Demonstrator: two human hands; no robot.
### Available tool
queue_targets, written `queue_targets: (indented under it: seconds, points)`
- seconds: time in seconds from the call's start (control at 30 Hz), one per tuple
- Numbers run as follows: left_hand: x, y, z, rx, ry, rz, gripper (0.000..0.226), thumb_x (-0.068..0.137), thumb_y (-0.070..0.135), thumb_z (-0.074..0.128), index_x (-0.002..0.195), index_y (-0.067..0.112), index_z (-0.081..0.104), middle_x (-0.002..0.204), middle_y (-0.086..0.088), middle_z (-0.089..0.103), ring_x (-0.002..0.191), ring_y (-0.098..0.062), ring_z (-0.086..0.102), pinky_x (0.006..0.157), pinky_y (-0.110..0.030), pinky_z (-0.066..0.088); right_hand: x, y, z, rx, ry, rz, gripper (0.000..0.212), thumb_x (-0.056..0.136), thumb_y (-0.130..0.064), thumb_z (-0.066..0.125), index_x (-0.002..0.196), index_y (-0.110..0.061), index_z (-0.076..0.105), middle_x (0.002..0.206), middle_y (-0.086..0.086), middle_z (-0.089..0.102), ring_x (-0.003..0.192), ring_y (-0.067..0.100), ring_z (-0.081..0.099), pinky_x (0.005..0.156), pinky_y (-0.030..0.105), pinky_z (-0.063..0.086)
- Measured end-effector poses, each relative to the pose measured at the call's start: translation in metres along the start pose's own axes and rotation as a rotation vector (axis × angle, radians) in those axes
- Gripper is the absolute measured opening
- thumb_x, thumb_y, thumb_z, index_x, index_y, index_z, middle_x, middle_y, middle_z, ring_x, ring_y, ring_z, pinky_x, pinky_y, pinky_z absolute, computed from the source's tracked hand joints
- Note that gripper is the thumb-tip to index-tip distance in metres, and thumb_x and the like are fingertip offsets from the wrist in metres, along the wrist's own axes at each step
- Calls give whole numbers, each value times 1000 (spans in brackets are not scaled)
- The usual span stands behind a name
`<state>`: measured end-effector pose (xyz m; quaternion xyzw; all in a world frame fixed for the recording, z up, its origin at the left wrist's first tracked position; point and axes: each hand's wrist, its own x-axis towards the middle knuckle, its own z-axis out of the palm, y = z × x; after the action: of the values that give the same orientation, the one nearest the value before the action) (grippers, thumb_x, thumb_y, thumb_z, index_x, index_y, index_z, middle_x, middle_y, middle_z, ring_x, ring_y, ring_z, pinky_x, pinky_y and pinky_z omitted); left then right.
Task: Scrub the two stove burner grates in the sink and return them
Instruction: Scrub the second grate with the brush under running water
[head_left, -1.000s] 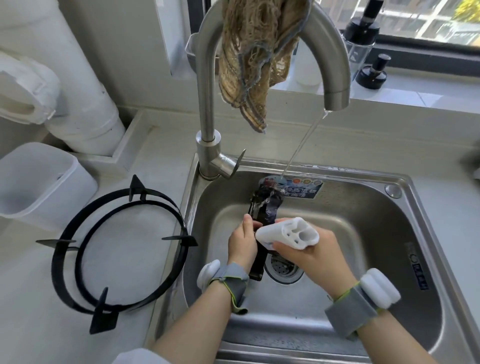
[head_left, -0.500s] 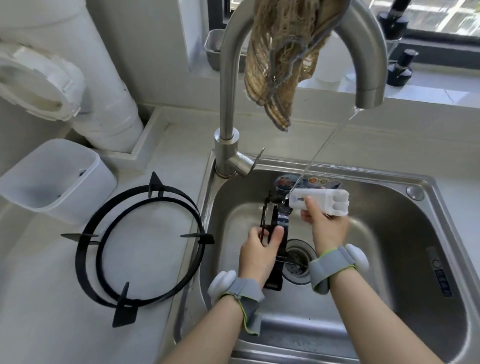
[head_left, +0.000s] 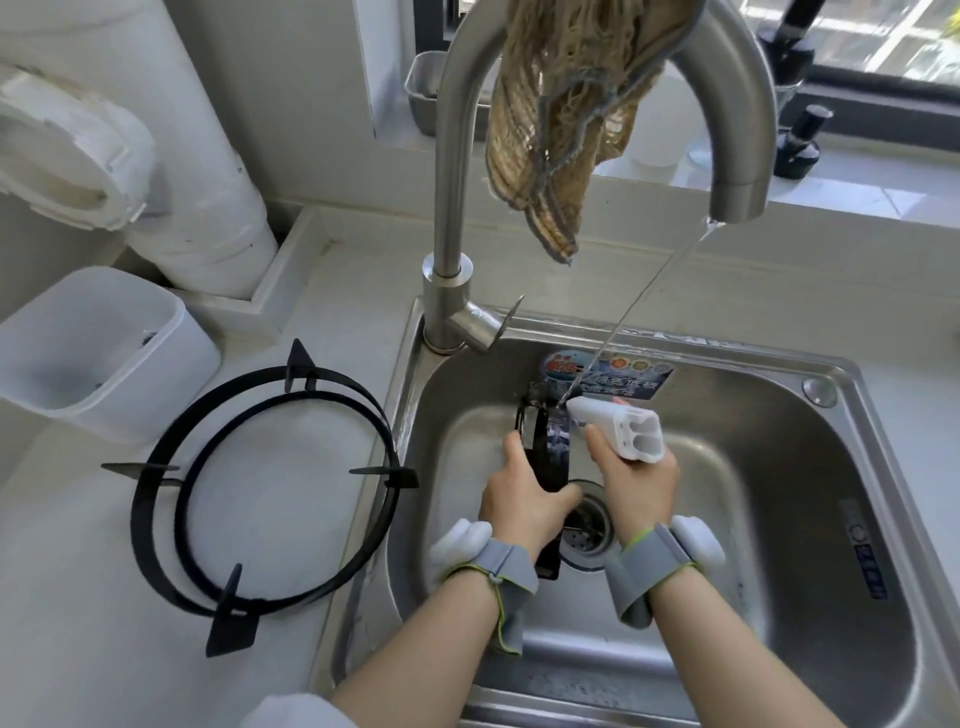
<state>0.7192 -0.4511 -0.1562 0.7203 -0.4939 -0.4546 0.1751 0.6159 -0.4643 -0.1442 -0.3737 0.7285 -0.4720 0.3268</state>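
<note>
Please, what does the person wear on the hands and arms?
The left hand and right hand are bare, no gloves. Each wrist has a grey fabric strap with lime-green edging and a rounded white module. A white sleeve shows on the left arm.

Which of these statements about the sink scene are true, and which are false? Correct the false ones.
1. Water is running from the faucet into the sink. True.
2. The left hand holds the white tool. False: the right hand grips it, while the left hand grips the grate in the sink.
3. A second grate lies on the counter left of the sink. True.
4. The cloth lies in the sink basin. False: it hangs over the faucet.
</note>
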Motion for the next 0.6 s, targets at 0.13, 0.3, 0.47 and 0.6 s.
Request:
queue_targets:
  seconds: [0.13, 0.3, 0.47, 0.6]
  points:
    - [0, 0, -3, 28, -9, 1, 79, 74, 37, 66, 138, 23, 21, 113, -11, 60, 100, -34, 59, 78, -34, 48, 18, -17, -5, -174, -159, -186, 29, 77, -17, 73, 104, -21, 63, 84, -9, 61, 84, 14, 57, 67, 14, 35]
    - [0, 3, -2, -13, -17, 4, 74, 74, 37, 67, 133, 21, 25, 109, -10, 59, 95, -34, 60, 72, -33, 47, 48, -57, 2, -627, -505, -398, 29, 81, -24, 67, 108, -18, 60, 90, 2, 64, 92, 25, 60, 70, 26, 38]
    - [3, 2, -3, 23, -25, 36, 82, 77, 39, 66, 142, 21, 19, 120, -9, 57, 106, -33, 57, 80, -36, 49, 44, -77, 35, -943, -792, -590, 37, 86, -26, 57, 122, -22, 52, 114, 3, 63, 107, 27, 56, 81, 32, 43]
    - [1, 2, -4, 26, -5, 21, 77, 77, 37, 65, 139, 23, 22, 108, -8, 60, 99, -34, 59, 73, -31, 45, 54, -79, 29, -981, -645, -442, 9, 81, -30, 56, 87, -24, 53, 92, 5, 62, 88, 28, 59, 70, 30, 45]
